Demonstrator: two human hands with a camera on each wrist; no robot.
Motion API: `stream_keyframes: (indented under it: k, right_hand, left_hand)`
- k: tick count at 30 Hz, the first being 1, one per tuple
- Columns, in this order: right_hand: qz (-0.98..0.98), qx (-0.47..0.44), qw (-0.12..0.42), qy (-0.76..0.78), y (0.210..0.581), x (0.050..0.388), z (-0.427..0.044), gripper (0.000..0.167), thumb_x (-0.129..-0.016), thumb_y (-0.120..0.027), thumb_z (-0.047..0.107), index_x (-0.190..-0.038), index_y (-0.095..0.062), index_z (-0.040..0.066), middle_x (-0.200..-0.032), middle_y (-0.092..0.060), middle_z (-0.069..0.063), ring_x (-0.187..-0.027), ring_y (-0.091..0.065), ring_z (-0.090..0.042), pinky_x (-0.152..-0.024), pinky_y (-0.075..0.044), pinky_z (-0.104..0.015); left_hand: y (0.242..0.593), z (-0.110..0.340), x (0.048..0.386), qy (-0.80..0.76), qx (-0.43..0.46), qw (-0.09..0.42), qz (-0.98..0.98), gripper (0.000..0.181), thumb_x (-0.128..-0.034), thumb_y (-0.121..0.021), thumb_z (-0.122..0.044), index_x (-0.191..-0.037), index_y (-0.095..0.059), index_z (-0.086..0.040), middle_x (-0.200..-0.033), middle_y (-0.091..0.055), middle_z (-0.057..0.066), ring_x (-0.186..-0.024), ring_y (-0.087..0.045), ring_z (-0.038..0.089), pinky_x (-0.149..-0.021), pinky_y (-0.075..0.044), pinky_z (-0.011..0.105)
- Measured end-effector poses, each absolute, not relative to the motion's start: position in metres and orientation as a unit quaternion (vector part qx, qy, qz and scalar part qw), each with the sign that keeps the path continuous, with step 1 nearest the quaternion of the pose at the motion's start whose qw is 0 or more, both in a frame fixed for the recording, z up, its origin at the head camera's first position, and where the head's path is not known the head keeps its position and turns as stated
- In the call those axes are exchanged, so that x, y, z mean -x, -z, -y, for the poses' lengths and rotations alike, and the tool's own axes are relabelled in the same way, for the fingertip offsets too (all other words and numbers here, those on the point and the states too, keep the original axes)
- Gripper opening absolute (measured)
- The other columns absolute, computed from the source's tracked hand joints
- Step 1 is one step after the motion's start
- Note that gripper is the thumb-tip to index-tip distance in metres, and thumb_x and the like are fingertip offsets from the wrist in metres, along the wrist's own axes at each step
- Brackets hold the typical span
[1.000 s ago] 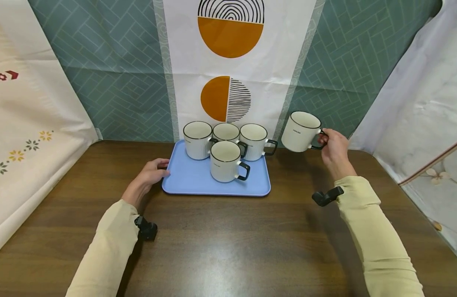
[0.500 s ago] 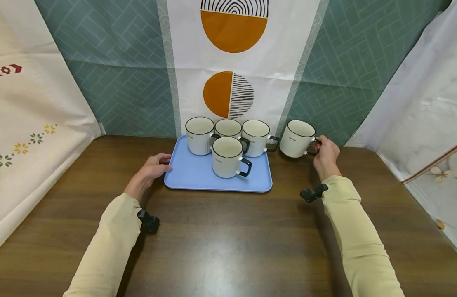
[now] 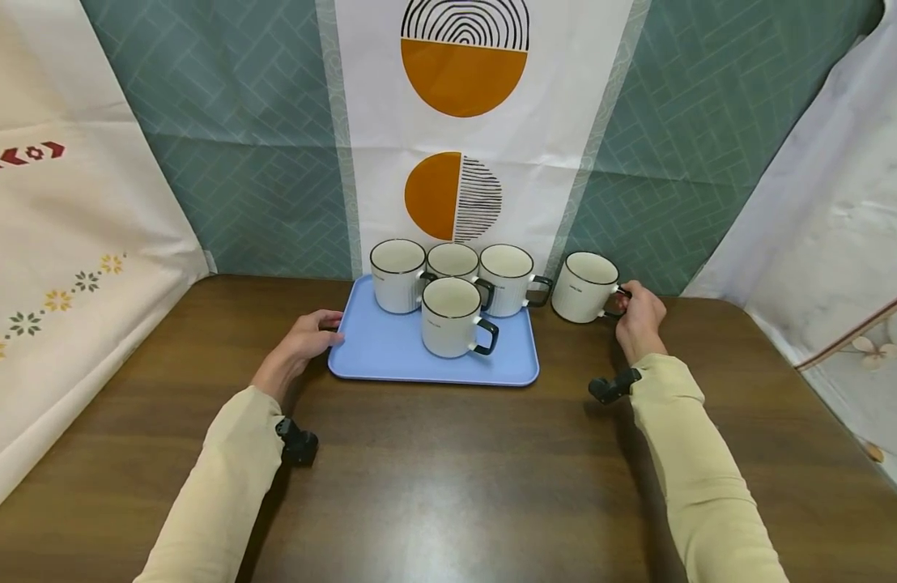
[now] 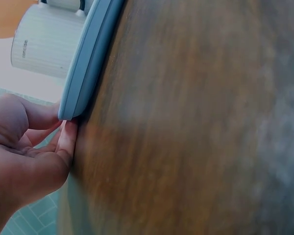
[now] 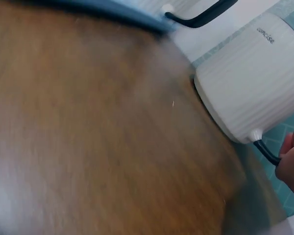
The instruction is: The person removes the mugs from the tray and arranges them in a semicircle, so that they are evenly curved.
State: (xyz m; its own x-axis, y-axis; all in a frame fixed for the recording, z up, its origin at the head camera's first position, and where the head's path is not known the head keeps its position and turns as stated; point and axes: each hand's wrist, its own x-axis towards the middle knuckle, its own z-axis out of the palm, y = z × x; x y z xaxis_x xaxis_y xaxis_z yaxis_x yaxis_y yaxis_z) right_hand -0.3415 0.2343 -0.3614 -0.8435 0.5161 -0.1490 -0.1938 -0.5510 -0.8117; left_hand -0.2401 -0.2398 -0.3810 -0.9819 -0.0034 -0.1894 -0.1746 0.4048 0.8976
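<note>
The person's right hand (image 3: 642, 317) is gripping the black handle (image 5: 267, 153) of a black-rimmed white mug (image 3: 581, 293), fingers curling round it, while the mug is standing upright just right of the blue tray (image 3: 376, 352), its base seemingly resting on the wooden table (image 3: 456, 453) near the far edge. The left hand (image 3: 303, 336) is pinching the tray's left edge, thumb and fingers closing on the rim, and the tray is lying flat on the table. Four matching mugs are standing upright on it: a rear-left mug (image 3: 396, 287), a rear-middle mug (image 3: 452, 261), a rear-right mug (image 3: 503, 291) and a front mug (image 3: 447, 328), which is partly hiding the rear-middle one; whether these two are touching, I cannot tell. The step in hand, as I judge it, is placing or picking up the fifth mug beside the tray, with the left hand steadying the tray. If the mug is being set down, the next move is calling for an easy loosening of the right fingers without tipping it; if it is being taken up, for a straight lift clearing the rear-right mug's handle (image 5: 206, 15), which is jutting toward it past the tray's edge.
</note>
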Motion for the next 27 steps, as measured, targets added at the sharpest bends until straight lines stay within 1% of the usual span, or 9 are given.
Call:
stream_keyframes:
  k: [7,10,12,15,18,20,23,25,27]
  right_hand:
    - [0.446,0.147,0.144,-0.871,0.36,0.336,-0.239,0.036,-0.09,-0.05,-0.007,-0.055,-0.057,0.001,-0.051,-0.053,-0.003,-0.042,-0.042,-0.01,-0.046,-0.038,-0.02]
    - [0.487,0.154,0.123,-0.851,0.357,0.334,-0.242,0.034,-0.094,-0.052,0.003,-0.061,-0.061,0.004,-0.055,-0.055,-0.001,-0.046,-0.048,-0.009,-0.047,-0.038,-0.019]
    - [0.529,0.167,0.119,-0.823,0.353,0.332,-0.243,0.031,-0.095,-0.054,0.012,-0.065,-0.063,0.009,-0.061,-0.057,0.002,-0.051,-0.048,-0.007,-0.047,-0.034,-0.018]
    - [0.596,0.172,0.127,-0.774,0.347,0.332,-0.243,0.024,-0.094,-0.056,0.019,-0.074,-0.067,0.013,-0.072,-0.061,0.007,-0.068,-0.051,-0.006,-0.055,-0.033,-0.018]
    - [0.65,0.146,0.158,-0.729,0.337,0.333,-0.241,0.018,-0.095,-0.055,0.02,-0.083,-0.066,0.011,-0.083,-0.06,0.006,-0.084,-0.05,-0.008,-0.074,-0.036,-0.021]
    - [0.676,0.127,0.185,-0.701,0.33,0.332,-0.238,0.017,-0.094,-0.055,0.02,-0.083,-0.064,0.011,-0.085,-0.056,0.005,-0.087,-0.048,-0.008,-0.083,-0.035,-0.024]
    - [0.678,0.098,0.226,-0.693,0.319,0.325,-0.227,0.017,-0.094,-0.056,0.015,-0.079,-0.062,0.009,-0.082,-0.054,0.003,-0.086,-0.047,-0.01,-0.087,-0.034,-0.026]
    - [0.665,0.075,0.231,-0.706,0.311,0.317,-0.216,0.018,-0.095,-0.055,0.013,-0.079,-0.062,0.011,-0.082,-0.055,0.004,-0.087,-0.049,-0.011,-0.086,-0.034,-0.026]
    - [0.652,0.046,0.217,-0.725,0.304,0.308,-0.202,0.018,-0.095,-0.054,0.011,-0.08,-0.063,0.012,-0.083,-0.058,0.002,-0.089,-0.053,-0.013,-0.087,-0.035,-0.029]
  left_hand:
    - [0.382,0.24,0.239,-0.55,0.053,0.077,-0.83,0.053,-0.0937,-0.049,0.004,-0.143,-0.031,0.013,-0.138,-0.037,0.031,-0.123,-0.038,0.038,-0.107,-0.032,0.046]
    - [0.381,0.241,0.24,-0.553,0.053,0.079,-0.828,0.053,-0.094,-0.049,0.004,-0.143,-0.031,0.012,-0.139,-0.037,0.031,-0.124,-0.037,0.038,-0.108,-0.031,0.046]
    - [0.38,0.242,0.24,-0.553,0.047,0.079,-0.828,0.053,-0.0938,-0.05,0.004,-0.143,-0.031,0.013,-0.139,-0.037,0.032,-0.124,-0.037,0.038,-0.108,-0.03,0.046]
    - [0.379,0.243,0.24,-0.555,0.044,0.078,-0.827,0.054,-0.0934,-0.05,0.004,-0.142,-0.031,0.014,-0.138,-0.037,0.032,-0.124,-0.037,0.038,-0.108,-0.03,0.047]
    - [0.379,0.244,0.24,-0.558,0.045,0.077,-0.825,0.054,-0.0932,-0.05,0.004,-0.142,-0.031,0.014,-0.138,-0.037,0.032,-0.123,-0.036,0.038,-0.108,-0.029,0.046]
    - [0.379,0.245,0.24,-0.559,0.045,0.078,-0.824,0.054,-0.0934,-0.05,0.004,-0.142,-0.03,0.014,-0.138,-0.036,0.032,-0.123,-0.036,0.038,-0.108,-0.029,0.047]
    - [0.38,0.244,0.24,-0.561,0.047,0.082,-0.823,0.053,-0.0943,-0.05,0.004,-0.143,-0.03,0.014,-0.139,-0.036,0.032,-0.124,-0.036,0.038,-0.109,-0.028,0.047]
    - [0.38,0.245,0.24,-0.562,0.044,0.084,-0.822,0.053,-0.0947,-0.05,0.003,-0.142,-0.03,0.014,-0.139,-0.036,0.032,-0.124,-0.037,0.039,-0.109,-0.028,0.047]
    - [0.382,0.245,0.239,-0.564,0.042,0.083,-0.821,0.052,-0.0949,-0.05,0.003,-0.142,-0.03,0.014,-0.139,-0.036,0.032,-0.124,-0.037,0.038,-0.109,-0.028,0.046]
